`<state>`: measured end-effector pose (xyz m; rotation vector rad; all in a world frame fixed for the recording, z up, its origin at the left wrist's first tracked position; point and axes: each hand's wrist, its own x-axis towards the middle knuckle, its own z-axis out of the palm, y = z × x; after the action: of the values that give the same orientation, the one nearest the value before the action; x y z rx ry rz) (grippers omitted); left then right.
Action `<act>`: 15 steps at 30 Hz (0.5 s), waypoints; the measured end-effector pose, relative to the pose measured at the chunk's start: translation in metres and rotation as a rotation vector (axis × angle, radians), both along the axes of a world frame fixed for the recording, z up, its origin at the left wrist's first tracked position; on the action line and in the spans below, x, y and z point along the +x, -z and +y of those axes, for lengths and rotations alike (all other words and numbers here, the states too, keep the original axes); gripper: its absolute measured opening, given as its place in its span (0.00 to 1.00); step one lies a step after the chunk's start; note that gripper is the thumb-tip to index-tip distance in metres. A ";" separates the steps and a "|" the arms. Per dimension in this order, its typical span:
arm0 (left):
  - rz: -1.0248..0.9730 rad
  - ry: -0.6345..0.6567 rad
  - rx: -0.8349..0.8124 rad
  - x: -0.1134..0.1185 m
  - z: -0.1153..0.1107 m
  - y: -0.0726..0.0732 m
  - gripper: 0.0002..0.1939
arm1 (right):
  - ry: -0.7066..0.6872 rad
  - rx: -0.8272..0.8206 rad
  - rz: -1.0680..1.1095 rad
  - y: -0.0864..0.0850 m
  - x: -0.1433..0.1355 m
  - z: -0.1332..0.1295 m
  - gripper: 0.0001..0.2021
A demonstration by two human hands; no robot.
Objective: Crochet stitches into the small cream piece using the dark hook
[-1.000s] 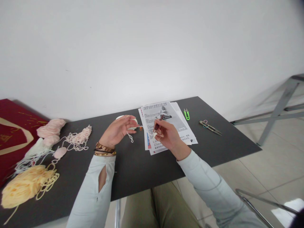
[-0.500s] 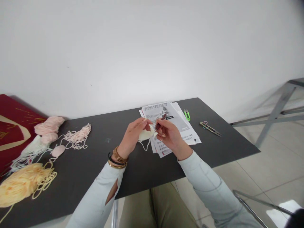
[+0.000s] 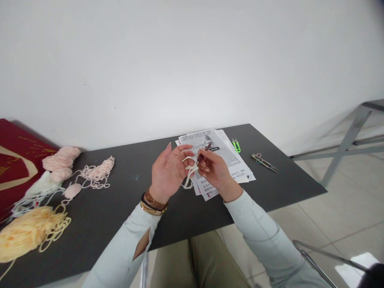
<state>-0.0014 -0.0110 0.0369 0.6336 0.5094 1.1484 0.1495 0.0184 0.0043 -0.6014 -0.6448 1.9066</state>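
My right hand (image 3: 214, 168) is closed round the dark handle of a crochet hook (image 3: 209, 147), held slantwise over the papers. Pale cream yarn (image 3: 189, 176) hangs in loops below the hook's tip, between both hands. My left hand (image 3: 169, 172) is turned palm up with its fingers spread, just left of the hook. A strand of the yarn runs by its fingertips; whether it is wound round a finger I cannot tell. The small cream worked piece is mostly out of sight.
Printed papers (image 3: 231, 160) lie under my hands on the black table (image 3: 126, 216). Green thread snips (image 3: 236, 145) and scissors (image 3: 265, 163) lie to the right. Pink yarn (image 3: 97, 172), yellow yarn (image 3: 27, 232) and a red bag (image 3: 21, 164) are at left.
My left hand has let go of the cream piece, turned palm up and spread its fingers. The right hand keeps the crochet hook nearly in place.
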 end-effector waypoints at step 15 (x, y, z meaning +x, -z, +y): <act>0.459 -0.037 0.050 -0.018 0.017 0.008 0.21 | -0.109 -0.024 0.052 0.003 0.003 0.003 0.07</act>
<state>-0.0198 0.0060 0.0286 0.9422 0.8864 1.0531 0.1526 0.0210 0.0010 -0.5401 -0.6332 2.0270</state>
